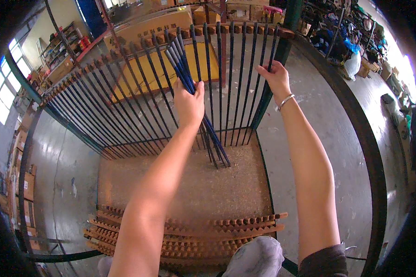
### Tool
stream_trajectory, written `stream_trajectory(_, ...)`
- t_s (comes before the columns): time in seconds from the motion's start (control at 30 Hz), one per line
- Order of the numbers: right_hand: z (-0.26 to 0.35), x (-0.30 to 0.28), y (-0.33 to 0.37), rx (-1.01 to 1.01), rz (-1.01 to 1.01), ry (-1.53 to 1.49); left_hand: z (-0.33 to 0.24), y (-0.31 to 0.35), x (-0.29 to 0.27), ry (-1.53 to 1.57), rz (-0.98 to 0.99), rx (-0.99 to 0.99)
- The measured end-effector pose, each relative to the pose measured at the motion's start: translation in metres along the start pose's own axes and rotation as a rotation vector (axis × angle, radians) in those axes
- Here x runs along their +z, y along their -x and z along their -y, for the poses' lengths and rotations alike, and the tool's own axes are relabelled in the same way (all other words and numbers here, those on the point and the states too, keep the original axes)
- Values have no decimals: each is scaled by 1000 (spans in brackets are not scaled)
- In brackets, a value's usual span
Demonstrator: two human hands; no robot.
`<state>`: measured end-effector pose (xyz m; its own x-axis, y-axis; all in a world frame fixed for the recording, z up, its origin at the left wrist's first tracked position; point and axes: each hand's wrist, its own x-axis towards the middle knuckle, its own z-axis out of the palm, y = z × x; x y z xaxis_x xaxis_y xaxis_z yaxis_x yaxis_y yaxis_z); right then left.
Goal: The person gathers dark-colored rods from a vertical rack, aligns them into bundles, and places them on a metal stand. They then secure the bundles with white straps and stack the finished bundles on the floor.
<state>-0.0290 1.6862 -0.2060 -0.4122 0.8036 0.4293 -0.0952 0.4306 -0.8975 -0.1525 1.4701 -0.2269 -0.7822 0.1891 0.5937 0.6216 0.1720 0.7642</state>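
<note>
My left hand is closed round a bundle of thin dark blue rods with greyish upper ends. The bundle leans, its lower ends close to a brown board. Farther right, my right hand, with a bracelet at the wrist, has thumb and fingers round a dark rod near the right end of the rack. A row of similar rods stands along a notched wooden rail, their lower parts passing a thin crossbar.
Several notched wooden strips lie stacked on the board's near side, by my knee. A dark metal frame curves round the right. Beyond the rods are a yellow panel and cardboard boxes. Bags and clutter fill the far right.
</note>
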Motion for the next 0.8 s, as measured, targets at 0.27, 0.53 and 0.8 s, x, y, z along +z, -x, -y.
stream_trajectory(0.27,16,33,12,94,347,-76,-20,1,14,91,71,-40)
stream_trajectory(0.53,-9,101,46,-231,509,-113,-28,5,30,473,231,-191)
stream_trajectory(0.8,39,48,141,-71,842,-72,-56,43,-29,438,114,-158)
